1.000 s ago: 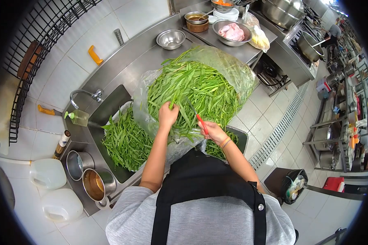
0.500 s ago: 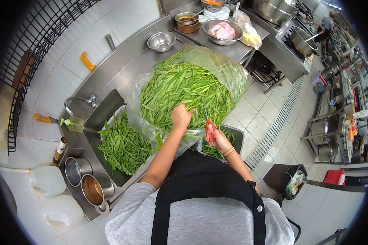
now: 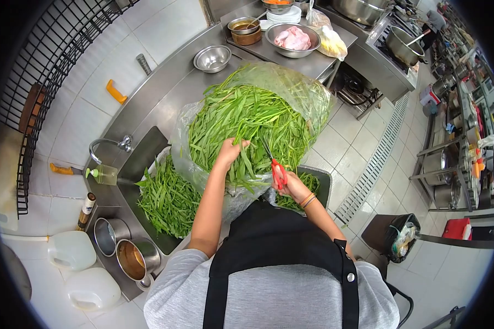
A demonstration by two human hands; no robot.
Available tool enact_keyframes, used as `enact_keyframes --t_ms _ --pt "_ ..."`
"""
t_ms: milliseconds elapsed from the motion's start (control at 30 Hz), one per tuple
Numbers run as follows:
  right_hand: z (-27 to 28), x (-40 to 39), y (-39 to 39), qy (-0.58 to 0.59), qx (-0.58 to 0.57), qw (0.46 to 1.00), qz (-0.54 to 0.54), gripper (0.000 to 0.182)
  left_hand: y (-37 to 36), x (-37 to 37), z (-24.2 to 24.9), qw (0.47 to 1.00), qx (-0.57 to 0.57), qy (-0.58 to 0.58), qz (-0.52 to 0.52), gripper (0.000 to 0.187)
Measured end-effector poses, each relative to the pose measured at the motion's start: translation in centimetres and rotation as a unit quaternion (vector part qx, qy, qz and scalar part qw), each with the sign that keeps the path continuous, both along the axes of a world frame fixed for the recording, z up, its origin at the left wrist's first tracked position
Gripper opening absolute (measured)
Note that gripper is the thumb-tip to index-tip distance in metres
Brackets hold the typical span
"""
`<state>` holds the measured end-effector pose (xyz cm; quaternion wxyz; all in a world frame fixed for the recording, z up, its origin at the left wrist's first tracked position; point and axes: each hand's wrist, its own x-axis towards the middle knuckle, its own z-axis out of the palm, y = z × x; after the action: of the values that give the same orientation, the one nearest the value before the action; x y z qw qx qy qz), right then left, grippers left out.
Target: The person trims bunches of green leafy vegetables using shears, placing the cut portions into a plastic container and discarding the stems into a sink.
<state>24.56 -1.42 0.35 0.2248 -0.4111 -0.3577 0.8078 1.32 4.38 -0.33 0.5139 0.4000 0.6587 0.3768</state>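
A big heap of long green leafy stems (image 3: 252, 115) lies in a clear plastic bag (image 3: 307, 90) in front of me. My left hand (image 3: 231, 152) is closed around some stems at the near side of the heap. Red-handled scissors (image 3: 279, 172) are in my right hand (image 3: 292, 185), their dark blades pointing up and left over the greens, just right of my left hand. More cut greens (image 3: 169, 198) fill the left sink basin, and others (image 3: 303, 192) lie in the basin at the right, partly behind my right hand.
Left are a faucet (image 3: 125, 143), soap bottle (image 3: 105, 174), two pots (image 3: 137, 259) and white jugs (image 3: 71, 250). A metal bowl (image 3: 212, 58) and a bowl of raw meat (image 3: 292, 39) stand behind the bag. A bin (image 3: 384, 233) is on the right floor.
My left hand has moved left and slightly up, with stems in its grip. The scissors have shifted slightly left and tilt more to the left. The view has shifted slightly.
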Motion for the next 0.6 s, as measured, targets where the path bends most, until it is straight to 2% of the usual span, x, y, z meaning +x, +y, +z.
enact_keyframes --t_ms 200,467,600 --pt "0.1 -0.8 1.3 0.042 -0.019 0.999 -0.021 0.049 -0.5 -0.1 0.5 1.000 0.004 -0.014 0.003 0.034" --pt "0.4 -1.7 2.6 -0.028 -0.027 0.999 -0.018 0.050 -0.7 0.5 -0.3 0.999 0.023 0.022 -0.011 0.026" --pt "0.3 -1.9 2.9 -0.020 -0.024 0.999 -0.021 0.049 -1.1 0.9 0.0 0.998 0.055 0.014 -0.023 0.024"
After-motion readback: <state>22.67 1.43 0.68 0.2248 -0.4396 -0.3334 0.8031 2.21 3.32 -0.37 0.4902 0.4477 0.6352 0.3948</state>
